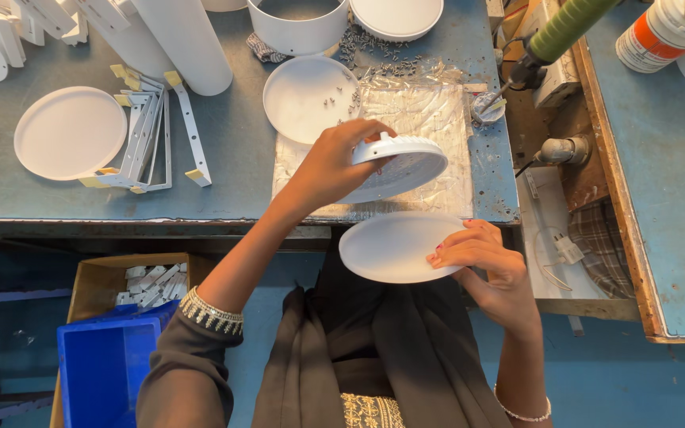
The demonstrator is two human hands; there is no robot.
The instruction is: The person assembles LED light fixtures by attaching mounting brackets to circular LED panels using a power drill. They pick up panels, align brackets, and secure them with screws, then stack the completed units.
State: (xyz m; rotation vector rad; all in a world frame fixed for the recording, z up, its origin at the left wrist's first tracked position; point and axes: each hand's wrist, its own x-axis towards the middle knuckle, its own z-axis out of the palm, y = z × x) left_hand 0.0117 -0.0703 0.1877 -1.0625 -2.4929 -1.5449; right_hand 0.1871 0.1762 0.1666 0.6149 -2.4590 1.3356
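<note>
Centrally, the left hand (334, 162) grips a round white ribbed lamp housing (398, 162), tilted, above a crinkled clear plastic sheet (438, 119) spread on the blue bench (239, 158). Just below it, off the bench edge, the right hand (481, 254) pinches the rim of a flat white diffuser disc (390, 247), held apart from the housing. Behind the sheet lies a shallow white dish (303, 95) with a few small screws, and more screws (374, 51) are scattered beyond. Further left sit white metal brackets (148, 131) and another white round disc (69, 132). Below the bench, a blue bin (105, 364) stands beside a cardboard box (97, 277) of white parts.
</note>
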